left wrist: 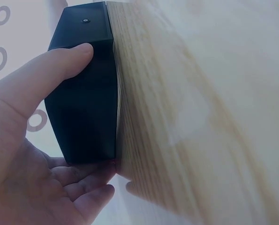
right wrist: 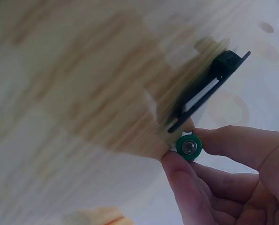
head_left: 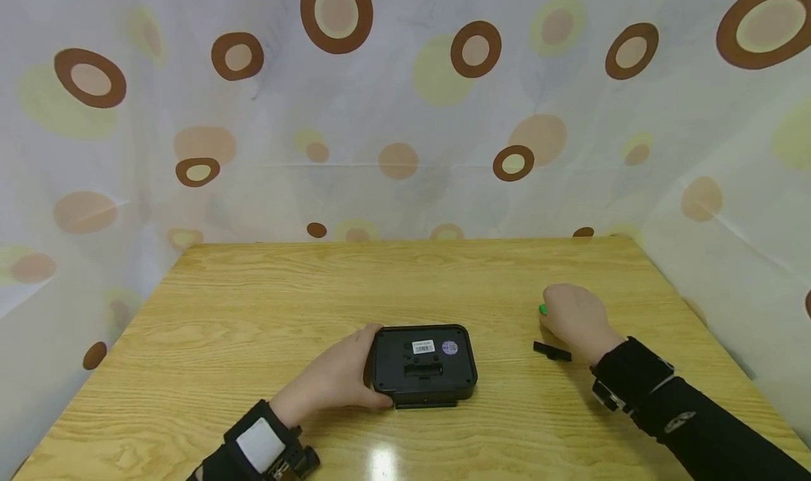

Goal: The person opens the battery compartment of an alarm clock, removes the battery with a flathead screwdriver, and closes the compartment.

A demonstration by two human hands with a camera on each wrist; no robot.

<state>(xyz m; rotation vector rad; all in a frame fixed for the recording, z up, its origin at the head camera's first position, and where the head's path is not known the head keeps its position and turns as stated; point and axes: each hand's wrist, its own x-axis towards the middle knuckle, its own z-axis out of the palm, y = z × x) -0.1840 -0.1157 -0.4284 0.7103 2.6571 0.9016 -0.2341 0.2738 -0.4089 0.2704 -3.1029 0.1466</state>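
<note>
From my head camera, my left hand holds the black box by its left end; the box lies flat near the front middle of the table, its labelled underside up. My right hand rests curled on the table well to the right, with a bit of a green battery showing at its fingertips. A small black cover lies on the wood just beside that hand, by the wrist.

At my left wrist, my thumb lies over one face of the box and my fingers curl under its near end, so I grip it against the table.

At my right wrist, my thumb and forefinger pinch the battery, its metal end facing the camera. The cover lies on the table just beside it; whether the two touch I cannot tell.
</note>
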